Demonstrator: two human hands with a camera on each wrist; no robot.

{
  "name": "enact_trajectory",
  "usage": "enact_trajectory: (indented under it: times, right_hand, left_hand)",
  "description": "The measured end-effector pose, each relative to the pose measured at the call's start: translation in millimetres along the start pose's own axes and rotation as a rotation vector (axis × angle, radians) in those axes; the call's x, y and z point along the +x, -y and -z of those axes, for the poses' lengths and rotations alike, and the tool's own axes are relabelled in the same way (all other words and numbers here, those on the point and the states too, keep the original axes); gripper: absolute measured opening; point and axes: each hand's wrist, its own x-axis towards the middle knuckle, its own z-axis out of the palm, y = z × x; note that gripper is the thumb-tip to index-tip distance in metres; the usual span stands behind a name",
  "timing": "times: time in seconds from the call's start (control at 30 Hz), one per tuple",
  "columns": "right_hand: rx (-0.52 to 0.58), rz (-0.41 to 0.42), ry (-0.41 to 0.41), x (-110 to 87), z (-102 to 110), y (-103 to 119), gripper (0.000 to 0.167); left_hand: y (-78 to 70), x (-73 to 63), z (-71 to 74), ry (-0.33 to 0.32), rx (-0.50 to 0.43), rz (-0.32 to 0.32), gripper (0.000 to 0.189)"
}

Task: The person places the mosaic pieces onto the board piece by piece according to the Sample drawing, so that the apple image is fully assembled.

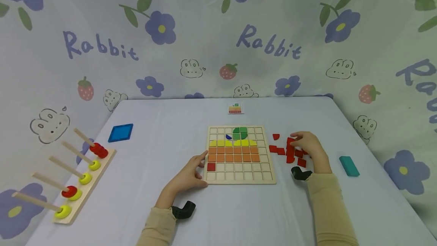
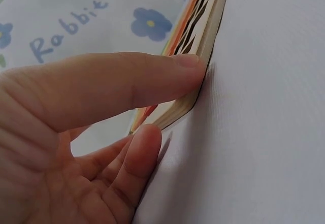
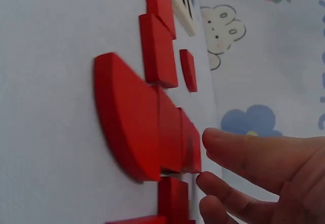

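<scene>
A wooden grid board (image 1: 240, 178) lies mid-table, with green, blue, yellow and orange pieces in its cells and a single red square (image 1: 211, 167) at the lower left. My left hand (image 1: 186, 174) rests against its left side, thumb at the near corner. The left wrist view shows the extended thumb touching the board's edge (image 2: 210, 36). To the right of the board, my right hand (image 1: 311, 147) hovers over loose red pieces (image 1: 290, 151). In the right wrist view its fingertips are close beside a red square (image 3: 191, 145), with nothing between them; a rounded red piece (image 3: 127, 122) lies nearer the camera.
A small pattern card (image 1: 236, 108) sits behind the board. On the left are a blue tray (image 1: 120, 133) and a peg stand (image 1: 90, 189) with red and yellow rings. A teal block (image 1: 349, 166) lies at the far right. Printed cloth hangs behind the table.
</scene>
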Motion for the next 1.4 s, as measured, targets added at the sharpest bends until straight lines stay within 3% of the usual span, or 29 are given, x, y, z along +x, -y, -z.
enact_trajectory:
  times: [0.1,0.23,0.53,0.73,0.83,0.97,1.13,1.4]
  right_hand:
    - [-0.029,0.006,0.024,4.5,-3.9,-6.4,0.048]
    - [-0.060,0.013,-0.014,8.7,-7.4,-10.5,0.044]
    - [0.026,0.025,-0.085,8.1,-9.0,-7.0,0.032]
    - [0.214,0.133,-0.112,-2.8,-24.7,30.8,0.031]
    - [0.332,0.208,-0.031,-9.9,-41.8,59.5,0.030]
    - [0.408,0.240,0.087,-20.9,-69.4,95.5,0.025]
    - [0.333,0.257,0.183,-30.8,-107.8,122.9,0.016]
    - [0.130,0.383,0.218,-35.3,-146.7,133.6,0.006]
  left_hand:
    - [0.4,-1.2,-0.2,0.001,-0.004,-0.006,0.103]
    - [1.8,-0.9,-0.4,0.002,-0.009,-0.021,0.102]
    - [4.4,0.3,-0.8,-0.002,-0.009,-0.007,0.102]
    - [3.3,-0.5,-0.2,0.000,-0.005,0.002,0.102]
    - [2.6,-0.2,0.3,0.001,-0.007,0.006,0.102]
    - [1.7,1.6,0.8,0.001,-0.009,0.004,0.102]
    - [2.4,2.4,0.9,0.006,-0.009,-0.002,0.102]
    - [1.1,0.6,1.4,0.011,-0.014,0.012,0.101]
